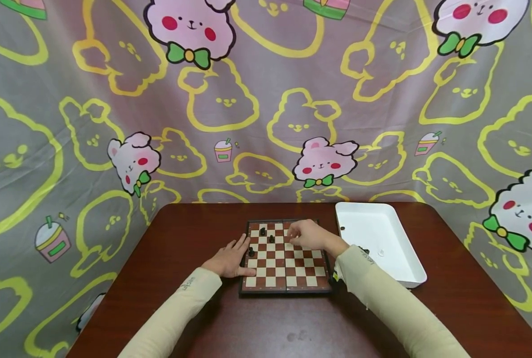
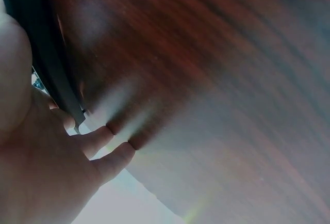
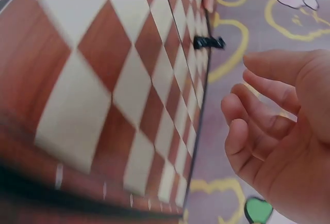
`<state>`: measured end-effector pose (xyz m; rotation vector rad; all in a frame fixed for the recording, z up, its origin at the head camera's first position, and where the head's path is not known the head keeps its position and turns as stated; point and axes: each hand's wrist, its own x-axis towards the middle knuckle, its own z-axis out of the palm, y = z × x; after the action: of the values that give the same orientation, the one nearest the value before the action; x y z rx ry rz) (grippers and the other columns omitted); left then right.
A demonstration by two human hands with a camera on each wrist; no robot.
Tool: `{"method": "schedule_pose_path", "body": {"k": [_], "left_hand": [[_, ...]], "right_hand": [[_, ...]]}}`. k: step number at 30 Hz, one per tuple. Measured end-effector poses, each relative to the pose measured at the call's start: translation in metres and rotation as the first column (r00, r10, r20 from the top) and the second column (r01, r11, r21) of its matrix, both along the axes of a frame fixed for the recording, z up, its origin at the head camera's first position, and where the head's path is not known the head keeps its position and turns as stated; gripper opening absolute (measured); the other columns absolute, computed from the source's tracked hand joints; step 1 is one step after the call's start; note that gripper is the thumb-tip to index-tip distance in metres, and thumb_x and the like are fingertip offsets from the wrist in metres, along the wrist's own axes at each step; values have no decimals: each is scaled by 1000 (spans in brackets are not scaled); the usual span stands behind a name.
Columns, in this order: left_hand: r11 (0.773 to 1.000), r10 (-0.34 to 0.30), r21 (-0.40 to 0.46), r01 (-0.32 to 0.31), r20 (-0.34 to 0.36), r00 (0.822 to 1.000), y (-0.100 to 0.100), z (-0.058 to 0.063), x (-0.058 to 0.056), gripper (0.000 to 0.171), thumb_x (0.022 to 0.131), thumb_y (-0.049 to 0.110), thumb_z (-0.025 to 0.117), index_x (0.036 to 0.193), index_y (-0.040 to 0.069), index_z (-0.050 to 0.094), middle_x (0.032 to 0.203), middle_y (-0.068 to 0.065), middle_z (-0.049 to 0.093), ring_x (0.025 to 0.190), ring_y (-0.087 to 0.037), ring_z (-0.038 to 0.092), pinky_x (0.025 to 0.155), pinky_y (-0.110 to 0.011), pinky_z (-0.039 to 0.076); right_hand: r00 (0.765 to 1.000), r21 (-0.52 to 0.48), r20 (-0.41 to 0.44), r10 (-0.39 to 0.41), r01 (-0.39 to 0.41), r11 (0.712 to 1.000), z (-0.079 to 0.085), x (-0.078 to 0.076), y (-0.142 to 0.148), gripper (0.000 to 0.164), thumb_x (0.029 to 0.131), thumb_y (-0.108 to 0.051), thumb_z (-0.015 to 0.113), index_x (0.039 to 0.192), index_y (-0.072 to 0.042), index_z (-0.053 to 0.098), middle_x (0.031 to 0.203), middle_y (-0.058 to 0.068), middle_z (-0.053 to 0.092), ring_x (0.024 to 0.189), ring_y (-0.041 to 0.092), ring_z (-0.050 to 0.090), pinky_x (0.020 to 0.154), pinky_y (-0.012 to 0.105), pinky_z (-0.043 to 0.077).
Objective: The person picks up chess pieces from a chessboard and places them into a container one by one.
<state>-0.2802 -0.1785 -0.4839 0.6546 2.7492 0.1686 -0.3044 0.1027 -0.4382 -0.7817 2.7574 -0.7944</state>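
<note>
A red-and-white chessboard (image 1: 272, 282) with a dark frame lies flat on the table. Along its left edge rests my left hand (image 1: 230, 259), fingers straight and thumb reaching over the near squares. The left wrist view shows that hand (image 2: 46, 167) beside the dark board edge (image 2: 44, 43), fingertips on the wood. Over the far right half of the board hovers my right hand (image 1: 309, 235). In the right wrist view its fingers (image 3: 237, 131) are loosely bent, with nothing between them and the thumb. Black chess pieces (image 1: 263, 231) stand on the board's left half, one near the left fingers.
To the right of the board is a white tray (image 1: 373, 223) with a few small dark items and a clear one in it. My right forearm crosses its near left side. A patterned cloth (image 1: 257, 149) hangs behind and beside the brown table (image 1: 180, 223).
</note>
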Motion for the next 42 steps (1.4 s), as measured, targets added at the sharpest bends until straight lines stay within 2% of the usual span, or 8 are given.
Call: {"method": "schedule_pose_path", "body": {"k": [8, 14, 21, 27, 31, 35, 42], "left_hand": [[1000, 4, -5, -4, -12, 1000, -2, -5, -3, 108, 78, 74, 50, 154, 12, 6, 158, -9, 1, 138, -40, 21, 102, -57, 30], [1000, 15, -8, -15, -20, 1000, -2, -4, -3, 108, 78, 75, 50, 154, 12, 7, 158, -9, 2, 138, -40, 21, 102, -56, 30], [1000, 3, -15, -3, -13, 1000, 1, 0, -1, 107, 79, 73, 51, 154, 10, 8, 158, -10, 3, 137, -39, 23, 102, -56, 31], [1000, 12, -27, -13, -8, 1000, 0, 1, -1, 106, 79, 73, 51, 154, 11, 8, 158, -9, 2, 138, -39, 22, 102, -55, 31], [1000, 10, -27, -10, -5, 1000, 1, -1, -2, 106, 79, 73, 50, 154, 11, 8, 158, -10, 2, 138, -39, 22, 102, -55, 30], [1000, 6, -29, -6, -10, 1000, 1, -2, -3, 106, 79, 74, 49, 154, 11, 8, 158, -9, 2, 138, -39, 22, 102, -56, 31], [1000, 2, -10, -2, -1, 1000, 0, 3, -1, 105, 80, 71, 52, 154, 10, 9, 158, -11, 3, 137, -41, 23, 101, -57, 31]], "right_hand": [[999, -36, 47, -6, 7, 999, -11, -9, -32, 21, 93, -17, 63, 111, -7, 66, 98, 3, 64, 88, 16, 60, 72, 34, 50], [999, -31, 31, -4, 5, 1000, -19, -16, -44, 26, 92, -13, 62, 117, -7, 64, 103, 6, 64, 89, 17, 62, 75, 35, 50], [1000, 16, 7, -7, 7, 1000, -25, -19, -51, 26, 90, -12, 65, 116, -8, 63, 85, -1, 61, 69, 11, 56, 65, 31, 48], [1000, 31, -3, -12, 12, 999, -27, -19, -57, 10, 90, -8, 63, 100, -9, 64, 76, -4, 57, 62, 12, 53, 60, 30, 44], [1000, 45, -1, 1, -1, 999, -26, -15, -56, 4, 90, -7, 63, 93, -10, 64, 74, -3, 57, 62, 12, 52, 59, 30, 42], [1000, 46, 5, 23, -23, 999, -21, -8, -51, 5, 91, -8, 62, 95, -9, 64, 78, -3, 58, 62, 12, 52, 59, 31, 43], [993, 49, -67, 100, -97, 994, -4, 12, -22, 6, 90, -8, 63, 95, -11, 64, 83, -5, 59, 71, 9, 54, 64, 30, 46]]}}
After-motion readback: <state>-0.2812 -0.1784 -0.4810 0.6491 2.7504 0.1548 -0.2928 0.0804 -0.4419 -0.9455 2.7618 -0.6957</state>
